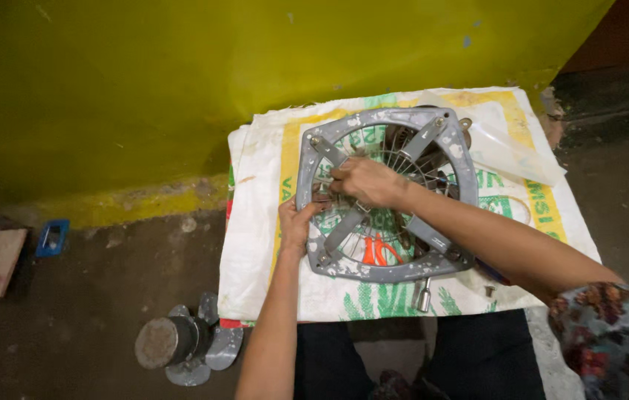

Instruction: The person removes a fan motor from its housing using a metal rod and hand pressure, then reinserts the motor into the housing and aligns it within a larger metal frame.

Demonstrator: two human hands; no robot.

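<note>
A grey square exhaust-fan frame [462, 159] with a round wire grille lies flat on a white woven sack [255, 244]. My left hand [296, 222] grips the frame's left edge. My right hand [362, 181] reaches across from the right and rests on the wire grille near its left side, fingers pinched on the wires. Orange-handled scissors [377, 252] show through the grille under the frame.
A grey fan blade with its motor hub [181, 341] lies on the floor at lower left. A metal socket piece [423, 296] and a small screw [489, 291] lie on the sack in front of the frame. A clear plastic bag [510, 152] sits at right. A yellow wall stands behind.
</note>
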